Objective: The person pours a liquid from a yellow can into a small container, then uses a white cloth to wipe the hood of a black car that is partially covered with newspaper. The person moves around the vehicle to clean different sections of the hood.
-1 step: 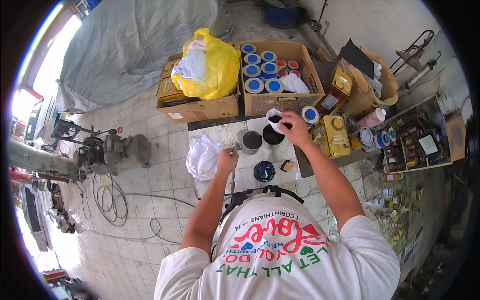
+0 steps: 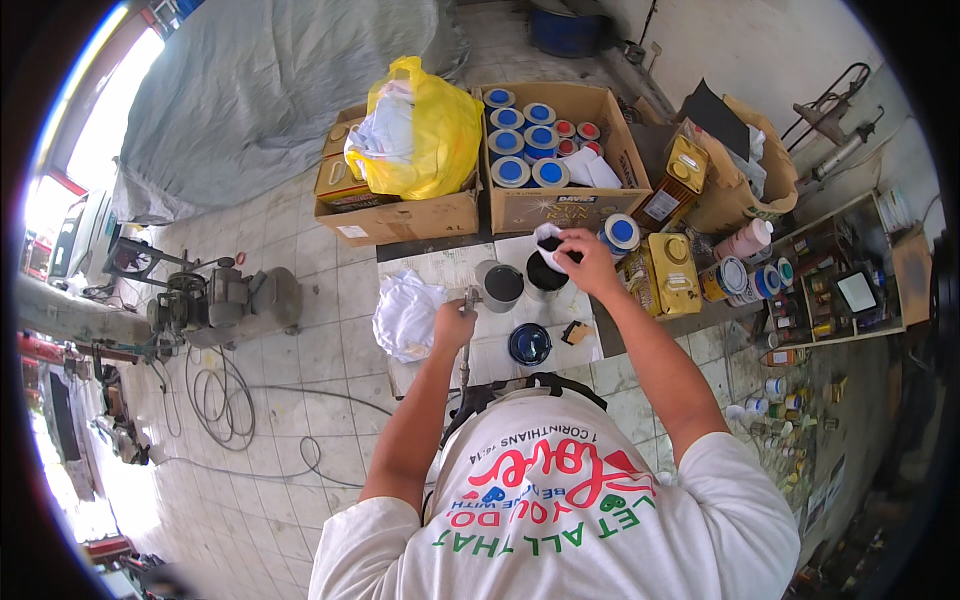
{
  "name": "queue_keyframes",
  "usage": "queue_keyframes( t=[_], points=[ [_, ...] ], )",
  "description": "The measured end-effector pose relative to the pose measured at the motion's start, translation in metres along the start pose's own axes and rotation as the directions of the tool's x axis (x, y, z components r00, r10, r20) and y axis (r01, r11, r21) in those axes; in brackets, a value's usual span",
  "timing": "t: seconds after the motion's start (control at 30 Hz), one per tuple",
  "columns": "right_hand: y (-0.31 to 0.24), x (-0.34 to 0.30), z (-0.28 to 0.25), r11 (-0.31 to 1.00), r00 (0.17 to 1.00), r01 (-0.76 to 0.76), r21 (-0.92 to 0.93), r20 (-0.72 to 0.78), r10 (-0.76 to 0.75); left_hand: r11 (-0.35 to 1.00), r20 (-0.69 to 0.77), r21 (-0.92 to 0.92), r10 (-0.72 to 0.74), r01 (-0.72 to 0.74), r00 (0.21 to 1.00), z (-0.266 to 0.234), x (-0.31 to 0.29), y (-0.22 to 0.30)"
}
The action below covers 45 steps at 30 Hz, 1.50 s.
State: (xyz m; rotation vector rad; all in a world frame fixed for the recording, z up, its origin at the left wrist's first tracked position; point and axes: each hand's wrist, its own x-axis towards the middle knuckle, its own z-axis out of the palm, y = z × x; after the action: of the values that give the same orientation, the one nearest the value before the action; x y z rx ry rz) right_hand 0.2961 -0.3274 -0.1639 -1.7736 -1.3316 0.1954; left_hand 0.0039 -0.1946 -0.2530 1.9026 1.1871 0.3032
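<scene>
My left hand is closed around a metal spray gun, with a hose fitting running down toward me. Just right of the gun stands a grey cup with dark grey liquid inside. My right hand pinches the rim of a white cone-shaped strainer, dark on its inside. That strainer is held over the edge of an open can of black paint. Nearer to me lie a round lid smeared dark and a small tan and black piece. A crumpled white cloth rests beside my left hand.
Beyond the board are a carton of blue- and red-lidded cans and a yellow bag. Gold tins and more cans stand right. An air compressor sits left, its hose looped over the tiled floor.
</scene>
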Motion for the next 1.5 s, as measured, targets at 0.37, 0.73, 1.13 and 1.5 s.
queue_keyframes(
  t=[0.37, 0.73, 1.13, 1.5],
  points=[
    [-0.043, 0.005, 0.071, 0.931, 0.994, -0.011, -0.364, -0.104, -0.029, 0.999, -0.118, -0.045, -0.030, 0.025, 0.993, -0.031, -0.037, -0.037],
    [0.016, 0.002, 0.217, 0.863, 0.861, -0.103, -0.495, 0.390, 0.327, 0.985, -0.168, -0.082, -0.163, 0.151, 0.972, -0.083, -0.067, -0.046],
    [-0.132, 0.030, 0.094, 0.997, 0.939, 0.066, 0.029, 0.337, -0.072, 0.995, -0.105, -0.091, -0.055, 0.046, 0.993, -0.075, -0.027, -0.052],
    [-0.114, 0.029, 0.061, 0.995, 0.800, 0.096, -0.040, 0.597, -0.053, 0.996, -0.034, -0.064, 0.067, -0.069, 0.997, -0.056, 0.001, -0.009]
  ],
)
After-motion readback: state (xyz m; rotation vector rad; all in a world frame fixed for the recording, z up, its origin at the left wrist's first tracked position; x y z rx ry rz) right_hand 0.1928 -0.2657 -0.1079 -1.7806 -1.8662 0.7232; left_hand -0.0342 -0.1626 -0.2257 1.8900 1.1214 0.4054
